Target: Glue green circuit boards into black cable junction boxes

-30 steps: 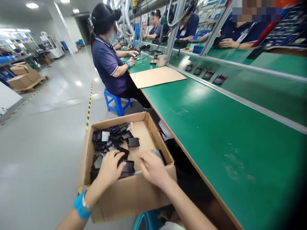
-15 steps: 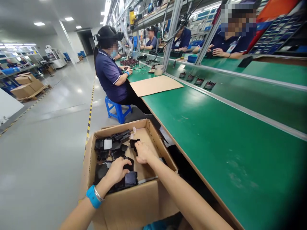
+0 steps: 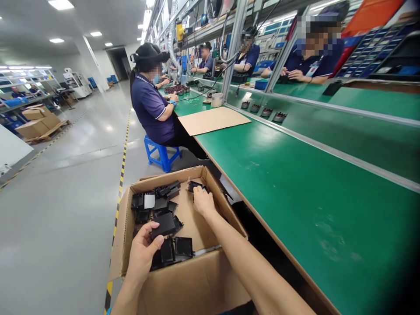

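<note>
A cardboard box [image 3: 210, 238] in front of me holds several black plastic parts [image 3: 160, 203], heaped mostly along its left side. Between thumb and fingers, my left hand [image 3: 142, 247] grips a flat rectangular black plastic housing [image 3: 165, 224] just above the heap. At the far right of the box, my right hand [image 3: 202, 200] has its fingers closed over another black plastic part [image 3: 194, 186], partly hidden by them. A square black part [image 3: 183, 246] lies near the box's front wall. One piece in the heap carries a pale label [image 3: 149, 201].
A green workbench [image 3: 278, 183] runs along the right, with a cardboard sheet [image 3: 213, 121] on it. A co-worker [image 3: 152, 109] sits ahead on a blue stool [image 3: 162, 153]. Other people work across the bench. Yellow-black floor tape [image 3: 122, 170] runs on the left.
My left hand has turned and lifted a black plastic housing from the heap. My right hand has moved away and slightly right with its black part, towards the box's far corner.
</note>
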{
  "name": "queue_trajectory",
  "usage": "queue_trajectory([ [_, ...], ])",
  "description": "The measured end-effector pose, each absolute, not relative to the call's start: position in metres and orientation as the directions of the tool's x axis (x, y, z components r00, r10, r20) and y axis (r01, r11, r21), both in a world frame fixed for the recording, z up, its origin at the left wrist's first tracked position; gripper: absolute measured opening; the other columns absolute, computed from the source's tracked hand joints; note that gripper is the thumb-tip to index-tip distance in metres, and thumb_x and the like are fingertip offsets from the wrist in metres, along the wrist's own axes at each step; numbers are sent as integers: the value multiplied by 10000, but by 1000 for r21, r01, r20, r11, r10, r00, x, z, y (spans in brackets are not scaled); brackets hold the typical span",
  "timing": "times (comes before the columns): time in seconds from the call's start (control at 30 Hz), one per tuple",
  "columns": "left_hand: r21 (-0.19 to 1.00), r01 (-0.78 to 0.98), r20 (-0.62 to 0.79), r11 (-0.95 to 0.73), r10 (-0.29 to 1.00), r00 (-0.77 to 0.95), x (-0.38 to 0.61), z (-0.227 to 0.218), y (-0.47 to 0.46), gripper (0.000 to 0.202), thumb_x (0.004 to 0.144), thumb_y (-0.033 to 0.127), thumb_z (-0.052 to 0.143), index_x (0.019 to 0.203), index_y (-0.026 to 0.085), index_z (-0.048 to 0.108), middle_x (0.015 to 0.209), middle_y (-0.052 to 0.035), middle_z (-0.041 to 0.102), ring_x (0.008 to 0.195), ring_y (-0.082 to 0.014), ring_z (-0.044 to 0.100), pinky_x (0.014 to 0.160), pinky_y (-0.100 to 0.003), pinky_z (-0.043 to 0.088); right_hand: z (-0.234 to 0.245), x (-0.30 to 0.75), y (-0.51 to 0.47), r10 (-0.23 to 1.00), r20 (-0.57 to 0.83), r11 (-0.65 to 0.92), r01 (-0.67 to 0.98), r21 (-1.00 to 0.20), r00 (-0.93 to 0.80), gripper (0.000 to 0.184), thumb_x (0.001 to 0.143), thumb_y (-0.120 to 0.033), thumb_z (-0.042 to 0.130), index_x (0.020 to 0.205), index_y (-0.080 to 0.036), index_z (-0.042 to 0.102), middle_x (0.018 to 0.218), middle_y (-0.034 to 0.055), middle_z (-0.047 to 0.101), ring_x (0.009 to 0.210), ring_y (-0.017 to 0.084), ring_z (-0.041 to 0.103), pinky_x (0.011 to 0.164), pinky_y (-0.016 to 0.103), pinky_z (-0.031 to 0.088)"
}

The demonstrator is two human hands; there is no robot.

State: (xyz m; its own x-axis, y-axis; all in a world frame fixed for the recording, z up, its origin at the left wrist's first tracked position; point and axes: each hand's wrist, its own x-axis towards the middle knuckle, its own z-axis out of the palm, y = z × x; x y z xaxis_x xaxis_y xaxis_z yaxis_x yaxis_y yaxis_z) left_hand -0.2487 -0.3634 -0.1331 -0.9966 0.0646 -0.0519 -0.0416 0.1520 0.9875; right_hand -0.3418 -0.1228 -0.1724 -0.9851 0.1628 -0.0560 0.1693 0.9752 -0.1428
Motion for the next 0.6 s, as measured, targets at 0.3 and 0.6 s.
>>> queue_trajectory([
  [0.3,979,-131,-135,-155,-16,-991,-253,-136,-358,512,658,398,814,1062,180,586,735,33,566,581,-90,535,589,-224,471,-167,-320,-127,-41,-133,982,-15,-190,-990,343,916,-333,572,1209,-157,546,1210,93,563,1015,216,591,856,429,511],
  [0.6,963,-92,-123,-254,-112,-986,-246,-120,-351,538,614,443,829,1039,222,586,784,26,587,617,-98,557,557,-230,502,-152,-290,-130,-100,-16,872,-80,-483,-995,319,904,-319,593,1190,-181,560,1195,79,570,1037,217,588,848,397,513],
])
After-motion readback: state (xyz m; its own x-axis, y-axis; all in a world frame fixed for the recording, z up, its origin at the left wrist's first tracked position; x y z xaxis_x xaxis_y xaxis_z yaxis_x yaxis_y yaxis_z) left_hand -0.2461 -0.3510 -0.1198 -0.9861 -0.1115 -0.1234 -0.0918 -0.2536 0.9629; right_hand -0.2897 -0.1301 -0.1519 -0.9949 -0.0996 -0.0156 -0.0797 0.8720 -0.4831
